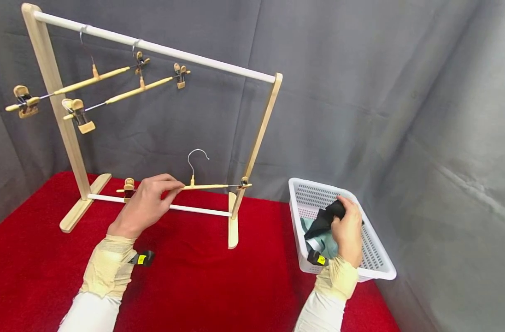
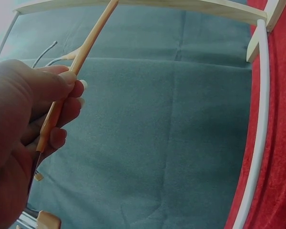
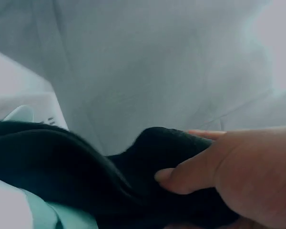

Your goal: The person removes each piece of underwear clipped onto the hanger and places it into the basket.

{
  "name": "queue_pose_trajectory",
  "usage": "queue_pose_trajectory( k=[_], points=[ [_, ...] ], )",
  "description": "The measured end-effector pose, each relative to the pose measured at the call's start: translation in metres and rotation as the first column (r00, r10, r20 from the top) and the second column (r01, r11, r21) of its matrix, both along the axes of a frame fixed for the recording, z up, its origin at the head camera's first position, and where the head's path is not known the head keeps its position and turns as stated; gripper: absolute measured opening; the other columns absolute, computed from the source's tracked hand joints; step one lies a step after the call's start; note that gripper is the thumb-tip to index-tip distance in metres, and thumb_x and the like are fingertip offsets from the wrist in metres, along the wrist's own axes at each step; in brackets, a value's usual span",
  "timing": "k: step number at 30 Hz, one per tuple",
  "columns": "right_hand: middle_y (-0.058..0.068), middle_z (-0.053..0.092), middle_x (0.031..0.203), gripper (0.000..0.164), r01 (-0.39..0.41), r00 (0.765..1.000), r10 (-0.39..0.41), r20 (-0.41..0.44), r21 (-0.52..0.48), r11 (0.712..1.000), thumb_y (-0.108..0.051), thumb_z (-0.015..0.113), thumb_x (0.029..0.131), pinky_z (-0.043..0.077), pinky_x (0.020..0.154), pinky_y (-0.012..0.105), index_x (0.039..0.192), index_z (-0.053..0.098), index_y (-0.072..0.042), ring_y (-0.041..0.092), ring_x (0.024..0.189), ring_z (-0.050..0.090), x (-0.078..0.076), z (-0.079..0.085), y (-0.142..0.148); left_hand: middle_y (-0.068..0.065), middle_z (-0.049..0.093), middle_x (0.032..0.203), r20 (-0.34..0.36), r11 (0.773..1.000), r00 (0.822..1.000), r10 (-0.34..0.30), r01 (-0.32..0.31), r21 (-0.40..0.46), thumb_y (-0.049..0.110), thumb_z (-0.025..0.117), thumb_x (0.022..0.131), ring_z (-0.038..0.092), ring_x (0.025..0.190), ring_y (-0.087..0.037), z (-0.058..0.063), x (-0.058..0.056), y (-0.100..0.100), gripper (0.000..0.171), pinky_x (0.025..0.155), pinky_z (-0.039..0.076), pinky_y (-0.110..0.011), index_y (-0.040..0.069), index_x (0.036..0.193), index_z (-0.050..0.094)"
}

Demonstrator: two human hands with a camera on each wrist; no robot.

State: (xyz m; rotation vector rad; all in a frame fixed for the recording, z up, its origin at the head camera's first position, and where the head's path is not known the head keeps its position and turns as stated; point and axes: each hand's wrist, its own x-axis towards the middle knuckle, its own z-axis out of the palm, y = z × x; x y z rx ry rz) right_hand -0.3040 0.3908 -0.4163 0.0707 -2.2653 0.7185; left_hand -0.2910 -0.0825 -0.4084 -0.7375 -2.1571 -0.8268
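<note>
My left hand (image 1: 149, 202) pinches the wooden bar of a clip hanger (image 1: 207, 186), thumb against fingers, in front of the rack. Its wire hook points up, and a clip (image 1: 244, 182) sits near the right end. In the left wrist view the bar (image 2: 88, 45) runs slantwise through the fingers. Over at the basket, my right hand (image 1: 349, 230) grips a black cloth (image 1: 325, 220) between thumb and fingers. Close up in the right wrist view, the black cloth (image 3: 148, 167) bunches under the thumb, with its lower part over paler fabric.
A wooden rack with a white top rail (image 1: 165, 47) stands at the left, two clip hangers (image 1: 92, 79) hanging from it. The white basket (image 1: 374, 244) at the right holds light green cloth (image 1: 330, 244). Red cloth (image 1: 219, 286) covers the table; a grey curtain (image 1: 339, 92) hangs behind.
</note>
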Motion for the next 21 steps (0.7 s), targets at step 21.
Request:
queue_pose_trajectory(
  k=[21],
  points=[
    [0.022,0.053,0.113,0.036,0.009,0.975,-0.011,0.222,0.011,1.0,0.008,0.056,0.068,0.027,0.097,0.05,0.101,0.065,-0.002,0.038,0.111,0.04,0.0017,-0.0083,0.0052,0.008,0.061,0.083,-0.017,1.0,1.0,-0.016,0.016,0.002,0.005,0.07,0.076,0.053,0.072,-0.003,-0.0014,-0.0026,0.0008,0.017,0.063,0.05,-0.029,0.01,0.092,0.071]
  ],
)
